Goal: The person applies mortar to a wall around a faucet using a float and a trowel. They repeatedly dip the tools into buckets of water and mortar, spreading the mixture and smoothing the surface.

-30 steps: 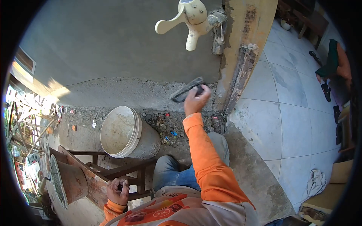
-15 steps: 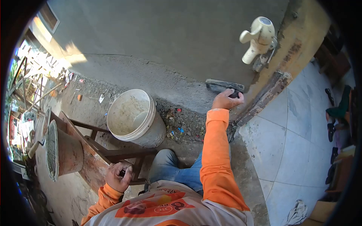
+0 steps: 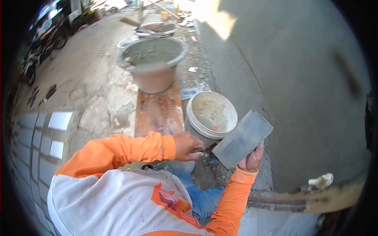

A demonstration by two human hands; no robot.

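At the far left, a motorcycle (image 3: 44, 45) is parked on the concrete ground (image 3: 98, 84). To the right of it, a brown tub (image 3: 153, 82) with a grey wet mix (image 3: 155, 50) stands toward the far end of a wooden desk (image 3: 159, 112); probably it is put at this height so that the person can reach into it without bending much. A handle (image 3: 130, 61) leans at the tub's rim, maybe to be easy to take. The left hand (image 3: 189, 146) is beside the near end of the desk; its fingers are half bent, the thumb is a little apart, and nothing is seen in them. Next comes a white bucket (image 3: 212, 112), placed between the desk and the grey wall (image 3: 307, 98), perhaps to be close to both hands. Near it, the flat trowel (image 3: 243, 139) is raised and tilted, its smooth plate facing the camera. The right hand (image 3: 252, 158) holds it from behind, likely so that the plate is free; its fingers are mostly hidden, but they seem to be pinching the grip. Whether the trowel touches the bucket, one cannot tell. Farther right, a pale tap (image 3: 322, 181) sticks out.
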